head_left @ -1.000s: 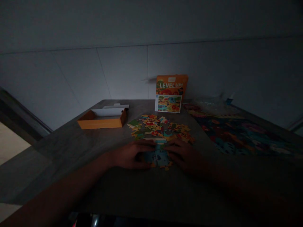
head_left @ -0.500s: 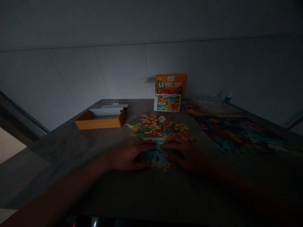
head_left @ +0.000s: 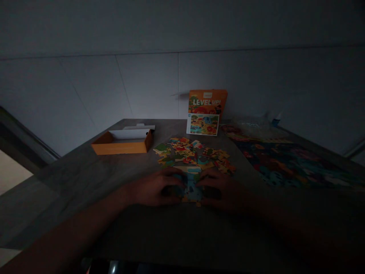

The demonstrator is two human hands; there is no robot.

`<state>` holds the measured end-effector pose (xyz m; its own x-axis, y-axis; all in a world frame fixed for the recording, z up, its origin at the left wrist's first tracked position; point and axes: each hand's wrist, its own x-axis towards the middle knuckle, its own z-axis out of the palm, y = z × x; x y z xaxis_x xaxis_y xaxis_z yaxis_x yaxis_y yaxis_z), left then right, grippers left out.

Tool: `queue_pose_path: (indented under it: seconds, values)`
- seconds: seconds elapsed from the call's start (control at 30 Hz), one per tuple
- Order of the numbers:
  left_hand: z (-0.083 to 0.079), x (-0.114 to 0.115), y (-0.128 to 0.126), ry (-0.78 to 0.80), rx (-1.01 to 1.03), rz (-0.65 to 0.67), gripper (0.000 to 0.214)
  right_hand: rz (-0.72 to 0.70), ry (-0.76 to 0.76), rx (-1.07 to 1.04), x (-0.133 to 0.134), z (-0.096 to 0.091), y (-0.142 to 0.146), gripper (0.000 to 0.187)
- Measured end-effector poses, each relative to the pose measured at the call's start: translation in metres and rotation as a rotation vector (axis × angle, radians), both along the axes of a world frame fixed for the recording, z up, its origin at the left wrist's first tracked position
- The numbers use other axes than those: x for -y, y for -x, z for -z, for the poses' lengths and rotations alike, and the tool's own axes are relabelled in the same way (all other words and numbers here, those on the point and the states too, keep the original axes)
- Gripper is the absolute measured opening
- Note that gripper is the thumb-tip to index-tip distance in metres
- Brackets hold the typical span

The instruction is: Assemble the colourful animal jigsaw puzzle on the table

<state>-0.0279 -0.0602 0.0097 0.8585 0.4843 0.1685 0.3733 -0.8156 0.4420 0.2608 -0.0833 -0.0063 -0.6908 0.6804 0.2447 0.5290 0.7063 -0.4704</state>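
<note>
The scene is very dim. My left hand [head_left: 155, 187] and my right hand [head_left: 221, 189] rest on the grey table [head_left: 176, 232], each at one side of a small joined patch of blue puzzle pieces [head_left: 191, 190]. The fingers of both hands curl in against that patch and press on its edges. Just beyond the hands lies a loose spread of colourful puzzle pieces [head_left: 194, 154].
An open orange box tray [head_left: 122, 144] sits at the back left. The orange puzzle box lid [head_left: 207, 112] stands upright against the wall. A large colourful finished puzzle or mat [head_left: 288, 163] covers the table's right side, with a clear plastic bag [head_left: 253, 127] behind it.
Both hands have drawn closer together around the blue patch, which now looks narrower between them. The view has shifted slightly.
</note>
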Motion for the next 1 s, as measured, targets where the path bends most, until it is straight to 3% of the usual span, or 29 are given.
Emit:
queue_pose_path:
  seconds: [1.0]
  values:
    - [-0.0022, 0.0004, -0.0027, 0.019, -0.005, -0.005, 0.042, 0.013, 0.040, 0.002, -0.0027, 0.0013, -0.0010, 0.039]
